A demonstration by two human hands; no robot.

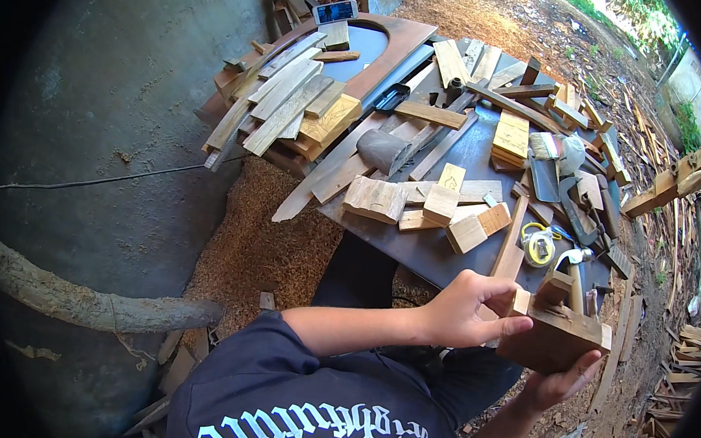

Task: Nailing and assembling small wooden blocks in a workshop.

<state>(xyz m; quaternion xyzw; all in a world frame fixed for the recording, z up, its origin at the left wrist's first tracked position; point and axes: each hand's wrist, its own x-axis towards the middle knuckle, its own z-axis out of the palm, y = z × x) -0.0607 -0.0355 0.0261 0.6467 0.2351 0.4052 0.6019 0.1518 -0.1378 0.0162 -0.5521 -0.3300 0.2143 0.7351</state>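
Observation:
My left hand (472,311) is closed, with a small pale wood block (520,302) between its thumb and fingers. That piece sits against the upper left edge of a dark brown wooden block (546,342), though I cannot tell whether the two are joined. A short wooden piece (554,288) stands up from the dark block's top. From below and the right, my right hand (560,385) grips the dark block; part of its fingers is hidden behind it. Just beyond, a hammer (575,282) and a yellow-and-clear tape measure (538,246) lie on the table.
The dark table (404,250) carries wood blocks (375,199), pale boards (289,109), a handsaw (579,211) and a brush (545,145). A phone (335,12) stands at the back. A log (100,305) juts in at left. Wood shavings (254,246) cover the ground.

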